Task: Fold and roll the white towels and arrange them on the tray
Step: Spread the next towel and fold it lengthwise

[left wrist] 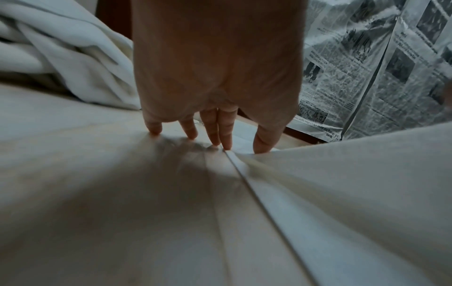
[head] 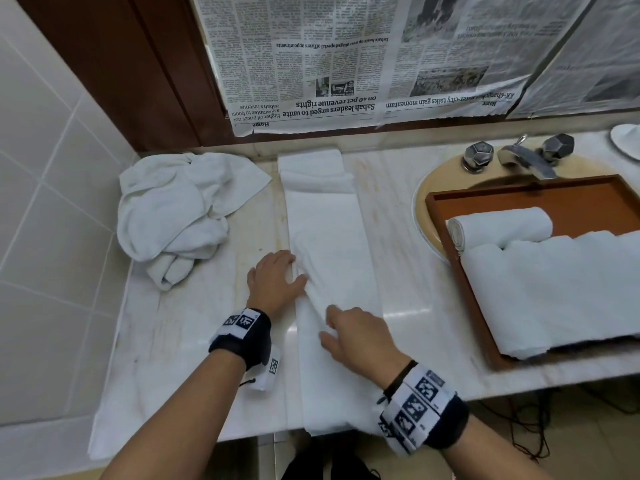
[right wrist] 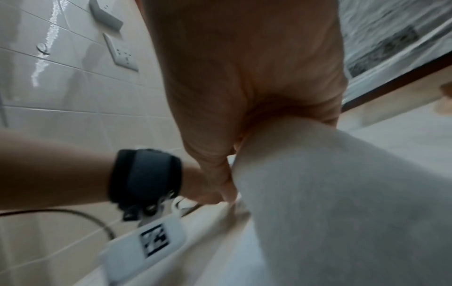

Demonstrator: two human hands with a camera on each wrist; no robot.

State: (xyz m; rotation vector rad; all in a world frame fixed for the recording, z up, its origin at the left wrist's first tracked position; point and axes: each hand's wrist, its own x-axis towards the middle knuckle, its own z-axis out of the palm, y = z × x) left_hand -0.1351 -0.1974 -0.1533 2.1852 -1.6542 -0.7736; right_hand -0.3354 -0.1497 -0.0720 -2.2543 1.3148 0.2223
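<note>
A long white towel (head: 329, 237), folded into a narrow strip, lies on the marble counter (head: 408, 271) from the back wall to the front edge. My left hand (head: 282, 275) lies flat at the strip's left edge, and its straight fingertips (left wrist: 226, 143) press down on that edge. My right hand (head: 334, 332) grips a raised fold of the towel (right wrist: 342, 193) near the strip's front half. At the right, a brown wooden tray (head: 460, 271) holds one rolled towel (head: 498, 226) and a row of other rolled towels (head: 561, 292).
A crumpled pile of white towels (head: 180, 209) sits at the back left by the tiled wall (head: 41, 202). The tray rests over the sink (head: 426, 216), below the faucet (head: 526, 159). Newspaper (head: 346, 64) covers the wall behind. A white dish (head: 627, 140) stands at the far right.
</note>
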